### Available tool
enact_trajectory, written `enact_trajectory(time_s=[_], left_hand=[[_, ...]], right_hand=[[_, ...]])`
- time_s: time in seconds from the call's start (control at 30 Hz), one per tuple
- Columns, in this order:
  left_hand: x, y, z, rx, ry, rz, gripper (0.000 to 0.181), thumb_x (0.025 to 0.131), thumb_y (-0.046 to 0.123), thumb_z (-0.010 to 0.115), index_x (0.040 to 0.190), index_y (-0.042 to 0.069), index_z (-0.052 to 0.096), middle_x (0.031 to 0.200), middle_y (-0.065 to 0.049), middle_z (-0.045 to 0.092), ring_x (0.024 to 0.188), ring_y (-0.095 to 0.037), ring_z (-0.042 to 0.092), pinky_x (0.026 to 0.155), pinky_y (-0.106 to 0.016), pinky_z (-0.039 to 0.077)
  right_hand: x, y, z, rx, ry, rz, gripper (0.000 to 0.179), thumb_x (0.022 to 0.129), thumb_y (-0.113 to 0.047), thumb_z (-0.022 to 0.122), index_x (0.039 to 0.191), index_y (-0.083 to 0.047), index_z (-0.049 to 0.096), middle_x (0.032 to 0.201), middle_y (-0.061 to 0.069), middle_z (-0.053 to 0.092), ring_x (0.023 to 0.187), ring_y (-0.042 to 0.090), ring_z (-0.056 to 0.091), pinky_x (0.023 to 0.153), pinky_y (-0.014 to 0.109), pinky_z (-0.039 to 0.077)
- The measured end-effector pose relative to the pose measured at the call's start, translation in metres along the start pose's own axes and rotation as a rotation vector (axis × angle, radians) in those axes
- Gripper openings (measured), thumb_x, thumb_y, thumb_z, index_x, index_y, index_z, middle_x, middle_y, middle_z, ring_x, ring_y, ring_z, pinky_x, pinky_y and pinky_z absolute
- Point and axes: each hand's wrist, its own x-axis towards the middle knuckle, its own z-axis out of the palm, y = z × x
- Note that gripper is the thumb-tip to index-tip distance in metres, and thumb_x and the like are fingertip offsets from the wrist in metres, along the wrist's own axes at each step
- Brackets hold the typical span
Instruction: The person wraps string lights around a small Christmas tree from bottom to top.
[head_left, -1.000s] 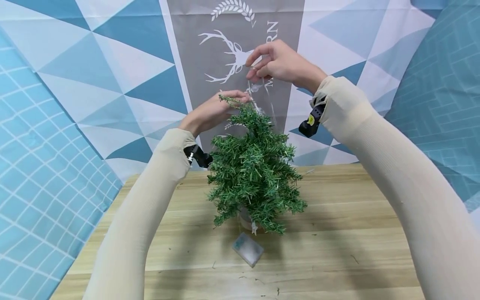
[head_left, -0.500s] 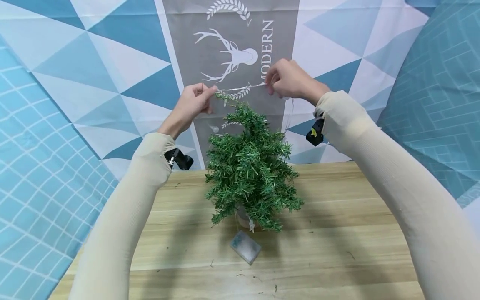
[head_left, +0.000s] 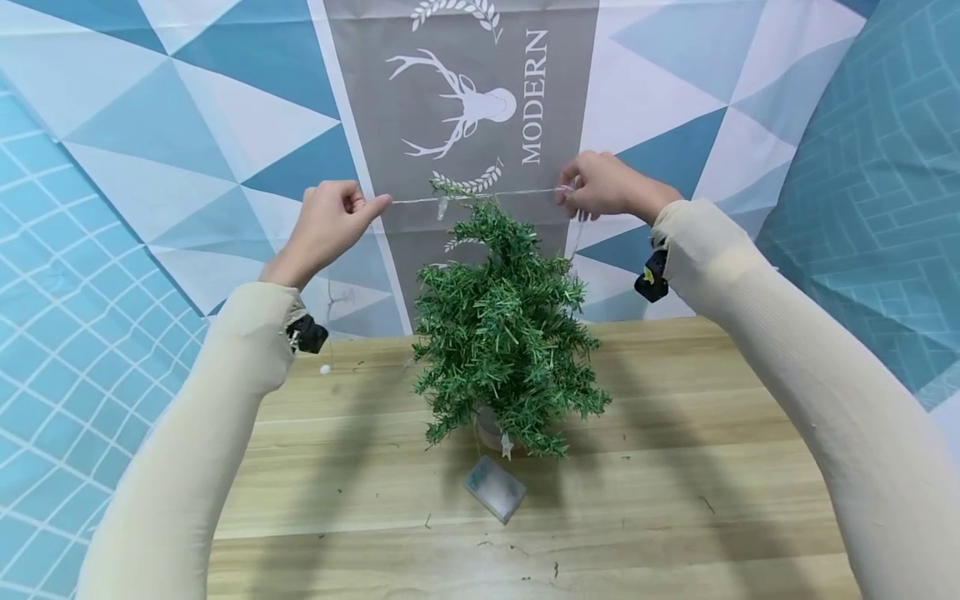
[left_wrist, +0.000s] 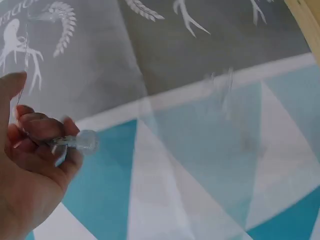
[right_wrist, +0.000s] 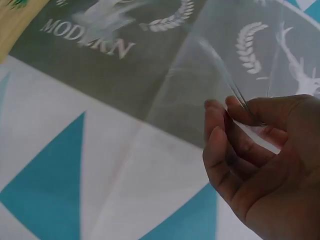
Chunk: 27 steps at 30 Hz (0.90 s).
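Observation:
A clear string light (head_left: pixel 517 192) is stretched between my two hands, level with the top of the small artificial Christmas tree (head_left: pixel 502 325). My left hand (head_left: pixel 326 225) pinches the wire between thumb and forefinger, left of the tree. In the left wrist view a clear bulb (left_wrist: pixel 87 142) sticks out by the curled fingers. Another length dangles below that hand, ending in a small white bulb (head_left: pixel 325 368). To the right of the treetop, my right hand (head_left: pixel 611 185) pinches the wire (right_wrist: pixel 230 82), with more hanging beneath. One light hangs by the tree's tip.
The tree stands on a wooden table (head_left: pixel 675 467) against a patterned cloth backdrop (head_left: pixel 667 67). A small translucent box (head_left: pixel 495 489) lies in front of its base. A star-shaped light (head_left: pixel 506 445) hangs from the lower branches. Green bits are scattered on the tabletop.
My hands have drawn apart, the left going left and down, the right going right. The string light between them has become a long taut span across the treetop.

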Motion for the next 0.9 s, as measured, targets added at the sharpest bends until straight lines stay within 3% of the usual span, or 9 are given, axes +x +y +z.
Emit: enact_trajectory(time_s=[0.2,0.3,0.37,0.43,0.63,0.9], left_hand=[[-0.021,-0.020,-0.011,-0.085,-0.081,-0.068,0.052,0.085,0.052,0.049,0.069,0.003,0.041,0.062,-0.013,0.049,0.058,-0.018,0.055,0.052,-0.032,0.034],[-0.029,-0.028,-0.015,-0.132,-0.109,-0.096,0.050,0.084,0.051,0.051,0.072,0.003,0.043,0.061,-0.015,0.050,0.059,-0.020,0.062,0.059,-0.026,0.042],[-0.034,-0.033,-0.019,-0.143,-0.117,-0.109,0.047,0.084,0.050,0.053,0.074,0.004,0.044,0.057,-0.016,0.048,0.052,-0.024,0.060,0.064,-0.024,0.044],[-0.039,-0.038,-0.022,-0.102,-0.104,-0.103,0.044,0.084,0.048,0.053,0.074,0.006,0.047,0.055,-0.015,0.046,0.045,-0.025,0.053,0.061,-0.024,0.044],[-0.046,-0.048,-0.027,0.034,-0.023,-0.030,0.040,0.088,0.040,0.052,0.071,0.005,0.046,0.057,-0.011,0.038,0.049,-0.022,0.033,0.051,-0.031,0.027],[-0.067,-0.064,-0.030,0.072,0.015,-0.090,0.040,0.089,0.039,0.049,0.071,0.004,0.046,0.058,-0.011,0.041,0.047,-0.023,0.033,0.050,-0.031,0.027]], right_hand=[[-0.005,0.026,0.010,0.049,-0.085,0.093,0.020,0.092,-0.018,0.048,0.098,-0.005,0.061,0.077,0.014,0.066,0.064,0.025,0.064,0.057,0.032,0.053],[-0.006,0.037,0.016,0.097,-0.122,0.104,0.021,0.091,-0.020,0.051,0.101,-0.004,0.061,0.077,0.014,0.065,0.066,0.026,0.063,0.059,0.033,0.053],[-0.006,0.043,0.020,0.133,-0.146,0.101,0.022,0.091,-0.020,0.052,0.101,-0.003,0.061,0.077,0.013,0.064,0.068,0.027,0.063,0.062,0.036,0.053],[-0.007,0.046,0.025,0.166,-0.172,0.092,0.022,0.091,-0.020,0.052,0.101,-0.002,0.060,0.078,0.014,0.063,0.069,0.028,0.062,0.063,0.037,0.053],[-0.009,0.050,0.042,0.276,-0.227,0.084,0.025,0.089,-0.024,0.056,0.091,0.001,0.056,0.080,0.020,0.063,0.069,0.031,0.062,0.061,0.036,0.053],[-0.011,0.053,0.068,0.365,-0.277,0.027,0.014,0.092,-0.012,0.046,0.090,-0.001,0.056,0.077,0.014,0.060,0.067,0.027,0.059,0.068,0.041,0.053]])
